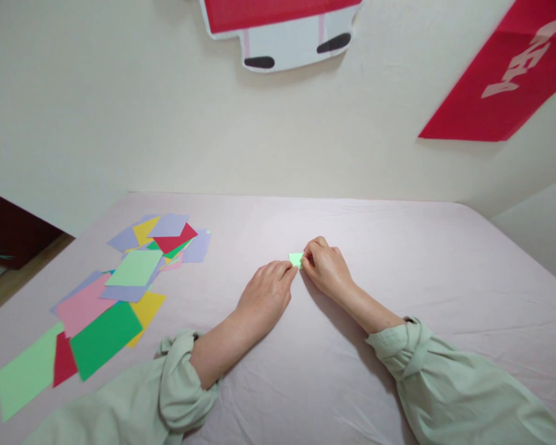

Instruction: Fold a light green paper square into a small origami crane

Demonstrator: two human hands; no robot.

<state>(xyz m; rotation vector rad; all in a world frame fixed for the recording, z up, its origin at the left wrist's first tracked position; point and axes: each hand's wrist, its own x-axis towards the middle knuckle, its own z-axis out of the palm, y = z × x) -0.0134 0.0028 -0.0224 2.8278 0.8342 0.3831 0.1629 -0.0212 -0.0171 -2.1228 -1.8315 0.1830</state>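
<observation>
A small piece of light green paper (pixel 295 259), looking folded, lies at the middle of the cloth-covered surface. At its lower left edge, my left hand (pixel 267 290) is closed, fingers together, with the fingertips on the paper. My right hand (pixel 325 266) pinches the paper's right side between thumb and bent fingers. The fingertips of both hands are close together and cover parts of the paper's edges.
Loose coloured paper sheets (pixel 134 267) lie overlapping on the left, with a dark green sheet (pixel 105 340) near the front. The pale pink cloth (pixel 380 228) reaches a white wall (pixel 306 136), where a red banner (pixel 505 80) hangs at right.
</observation>
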